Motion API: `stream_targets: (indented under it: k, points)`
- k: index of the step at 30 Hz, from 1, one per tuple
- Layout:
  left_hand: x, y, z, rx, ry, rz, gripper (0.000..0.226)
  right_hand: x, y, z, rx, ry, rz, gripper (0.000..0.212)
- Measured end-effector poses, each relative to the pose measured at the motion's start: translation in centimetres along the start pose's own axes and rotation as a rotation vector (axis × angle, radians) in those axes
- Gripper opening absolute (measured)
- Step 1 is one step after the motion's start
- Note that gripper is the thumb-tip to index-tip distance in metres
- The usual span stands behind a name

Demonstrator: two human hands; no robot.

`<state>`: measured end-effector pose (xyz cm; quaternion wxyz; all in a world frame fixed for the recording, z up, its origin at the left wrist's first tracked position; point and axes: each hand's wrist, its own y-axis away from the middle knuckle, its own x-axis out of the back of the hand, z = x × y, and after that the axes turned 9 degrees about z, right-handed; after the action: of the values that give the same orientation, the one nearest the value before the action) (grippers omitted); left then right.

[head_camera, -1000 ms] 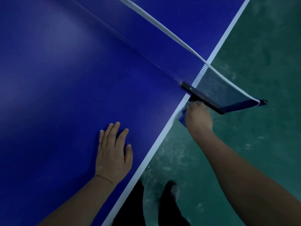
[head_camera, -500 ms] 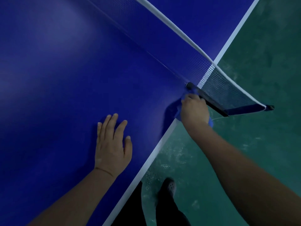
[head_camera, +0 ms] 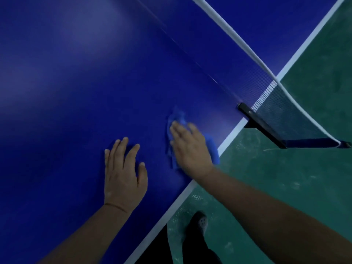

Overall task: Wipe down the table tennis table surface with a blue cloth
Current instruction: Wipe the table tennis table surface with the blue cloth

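Head view shows the right hand [head_camera: 190, 147] lying with fingers spread flat on the blue cloth [head_camera: 211, 149], pressing it onto the table tennis table [head_camera: 76, 92] near the white side line [head_camera: 228, 138]; motion blur smears the fingers and the cloth's far edge, and the palm hides most of the cloth. Just beside it, the left hand [head_camera: 123, 176] rests palm down on the bare table, fingers straight and slightly apart. Beyond, the net [head_camera: 282, 105] and its black clamp [head_camera: 261, 124] overhang the green floor [head_camera: 304, 187]. A dark shoe [head_camera: 202, 221] stands below. No writing is legible anywhere.
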<state>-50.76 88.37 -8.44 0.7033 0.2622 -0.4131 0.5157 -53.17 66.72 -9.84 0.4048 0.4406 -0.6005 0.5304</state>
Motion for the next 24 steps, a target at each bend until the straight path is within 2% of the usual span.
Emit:
stream_targets:
  k: [2, 6, 9, 11, 14, 15, 17, 19, 22, 24]
  points:
    - [0.5, 0.4, -1.0, 0.031, -0.013, -0.005, 0.051, 0.1, 0.3, 1.0, 0.066, -0.023, 0.025, 0.033]
    - [1.6, 1.2, -3.0, 0.068, -0.035, 0.009, 0.052, -0.8, -8.0, 6.9, -0.182, 0.185, 0.077, 0.039]
    - [2.2, 1.8, -4.3, 0.106, -0.052, 0.026, 0.052, -2.0, -14.8, 5.5, -0.204, 0.220, 0.057, 0.040]
    - [2.4, 2.4, -4.9, 0.128, -0.058, 0.039, 0.052, -3.0, -15.3, 1.2, -0.058, 0.131, 0.045, 0.039]
    - [2.8, 3.3, -5.7, 0.174, -0.061, 0.072, 0.053, -2.3, -7.0, -5.3, 0.494, -0.068, -0.142, 0.036]
    - [2.8, 3.7, -6.0, 0.190, -0.062, 0.080, 0.054, -1.2, -3.9, -5.7, 0.623, -0.137, -0.220, 0.036]
    - [2.8, 4.1, -6.6, 0.207, -0.078, 0.064, 0.058, -0.4, -1.8, -3.7, 0.738, -0.204, -0.274, 0.041]
    - [2.7, 4.3, -6.9, 0.188, -0.126, 0.026, 0.061, -1.8, -5.9, -0.8, 0.667, -0.147, -0.220, 0.042]
    - [2.4, 4.3, -7.0, 0.158, -0.186, -0.005, 0.062, -3.9, -15.7, 1.2, 0.369, 0.074, -0.020, 0.040]
    - [2.4, 4.3, -6.9, 0.134, -0.191, 0.015, 0.061, -4.4, -20.1, -0.1, 0.178, 0.119, -0.014, 0.045]
